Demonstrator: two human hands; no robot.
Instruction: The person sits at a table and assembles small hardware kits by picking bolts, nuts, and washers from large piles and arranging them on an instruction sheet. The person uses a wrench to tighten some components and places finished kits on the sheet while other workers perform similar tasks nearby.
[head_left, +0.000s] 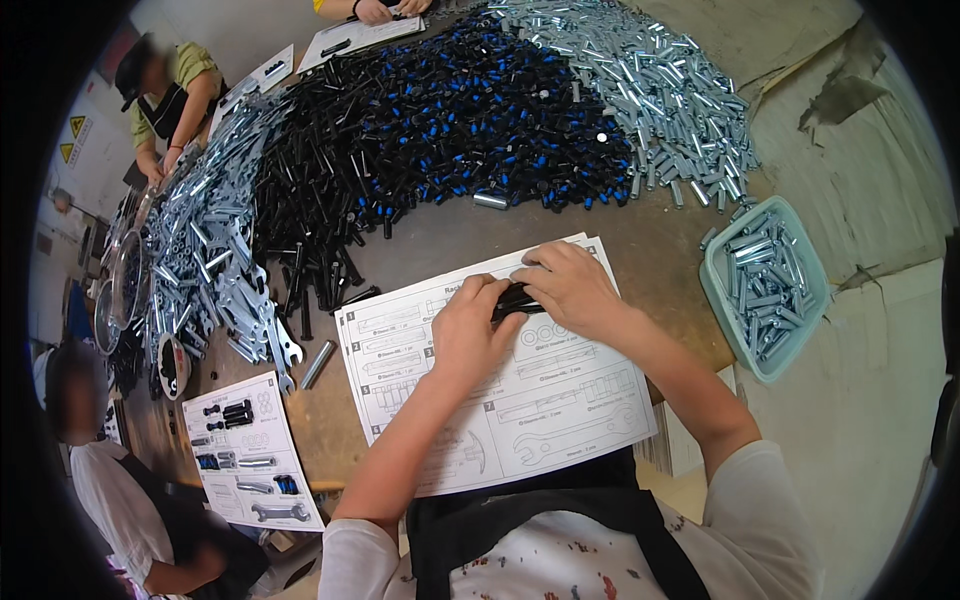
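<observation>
Work at a broad brown desk [440, 235], seen from above. The left hand [470, 325] and the right hand [570, 287] meet over a layered set of white printed paper sheets [620, 425]; both are closed on a small group of slender black bolts [512, 301], the left from the near left side, the right from the far right. The bolts lie above the upper middle of the sheets, partly covered by the fingers, so their number cannot be told.

Beyond the sheets, a large heap spans the desk. From left to right it comprises flat silver open-ended wrenches [265, 325], plain black bolts [310, 175], black bolts with bright blue bands [480, 125] and shiny silver cylindrical sleeves [680, 115]. One loose silver tube [318, 364] lies just beside the wrenches.

At the right edge of the desk, a pale green rectangular plastic basket [822, 290] contains more silver cylinders [765, 295]. At the lower left, a second white printed sheet [225, 503] bears sorted hardware, including a single wrench [280, 513] near its lower edge. At the upper left, a co-worker in a yellow-green shirt and dark cap [190, 65] reaches toward the heap.
</observation>
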